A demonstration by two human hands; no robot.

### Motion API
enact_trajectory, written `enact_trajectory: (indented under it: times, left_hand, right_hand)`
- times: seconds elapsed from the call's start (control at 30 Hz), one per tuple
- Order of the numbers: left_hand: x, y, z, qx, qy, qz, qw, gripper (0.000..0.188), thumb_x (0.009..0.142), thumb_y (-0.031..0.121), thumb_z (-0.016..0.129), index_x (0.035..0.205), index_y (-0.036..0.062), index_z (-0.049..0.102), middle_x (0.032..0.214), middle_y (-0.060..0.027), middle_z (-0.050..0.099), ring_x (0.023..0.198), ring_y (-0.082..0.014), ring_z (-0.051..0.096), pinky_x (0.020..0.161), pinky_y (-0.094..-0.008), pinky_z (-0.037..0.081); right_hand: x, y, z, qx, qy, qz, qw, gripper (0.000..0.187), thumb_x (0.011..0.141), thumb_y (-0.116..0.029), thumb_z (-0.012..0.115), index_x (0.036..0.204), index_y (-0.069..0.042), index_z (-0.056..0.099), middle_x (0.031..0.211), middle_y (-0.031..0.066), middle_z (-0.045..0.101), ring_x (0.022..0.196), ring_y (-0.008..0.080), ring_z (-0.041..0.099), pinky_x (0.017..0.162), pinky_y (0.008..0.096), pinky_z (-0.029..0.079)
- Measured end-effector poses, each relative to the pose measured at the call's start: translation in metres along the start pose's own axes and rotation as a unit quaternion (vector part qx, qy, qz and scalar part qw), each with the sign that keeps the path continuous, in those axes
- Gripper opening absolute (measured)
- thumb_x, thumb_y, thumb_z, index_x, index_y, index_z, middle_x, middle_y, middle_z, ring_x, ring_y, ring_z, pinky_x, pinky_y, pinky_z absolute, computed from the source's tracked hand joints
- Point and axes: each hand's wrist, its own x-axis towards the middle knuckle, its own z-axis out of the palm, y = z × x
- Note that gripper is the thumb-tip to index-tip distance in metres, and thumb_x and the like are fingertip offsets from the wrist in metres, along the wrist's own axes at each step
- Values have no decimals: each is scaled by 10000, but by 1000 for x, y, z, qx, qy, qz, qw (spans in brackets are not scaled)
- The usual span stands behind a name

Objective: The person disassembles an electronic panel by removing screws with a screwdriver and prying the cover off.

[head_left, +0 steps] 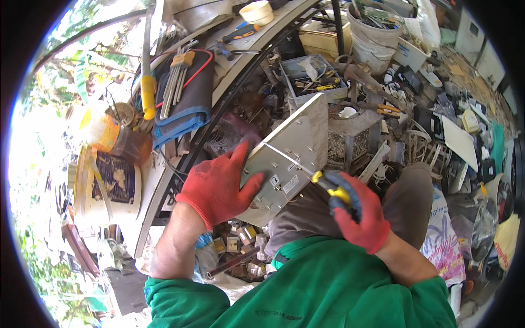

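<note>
Left hand (219,183): red-gloved, spread flat against the metal box's (284,158) left edge, centre frame.
Right hand (358,210): fist closed round a yellow-handled screwdriver (328,186), tip at the box's lower right edge.
Room: clutter crowds every side.

The person in the green top braces a flat grey metal casing (287,156) on their lap, the red-gloved left hand (217,185) spread against its near edge. The right hand (358,213), gloved in red too, grips a yellow-and-black screwdriver (331,187) whose tip meets the casing's side. Beside them, a rolled tool pouch (183,104) of hex keys lies on the bench, with a white bucket (373,38) of scrap further off.
</note>
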Motion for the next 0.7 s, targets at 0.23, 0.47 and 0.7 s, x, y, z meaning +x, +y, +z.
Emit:
enact_trajectory:
  times: [0.23,0.47,0.7]
  left_hand:
    - [17,-18,-10,35,-37,38,998,378,900,241,667,1197,8,688,928,-196,740,928,-428,707,822,-493,548]
    - [27,-11,18,-143,50,128,980,366,882,286,708,1151,37,703,953,-217,727,929,-441,692,860,-494,537]
    - [22,-15,15,-152,25,59,986,359,880,215,721,1174,9,717,954,-205,740,860,-330,749,793,-412,567]
  right_hand:
    - [12,-5,13,-66,-45,23,996,540,855,-163,741,1339,27,594,1088,206,700,926,393,706,791,424,576]
    - [-2,-10,8,-53,-26,18,998,567,831,-193,755,1316,56,602,994,197,700,851,371,703,749,408,577]
    - [-14,-19,9,-52,-43,-32,997,525,798,-4,703,1293,118,582,985,220,712,748,317,724,665,354,571]
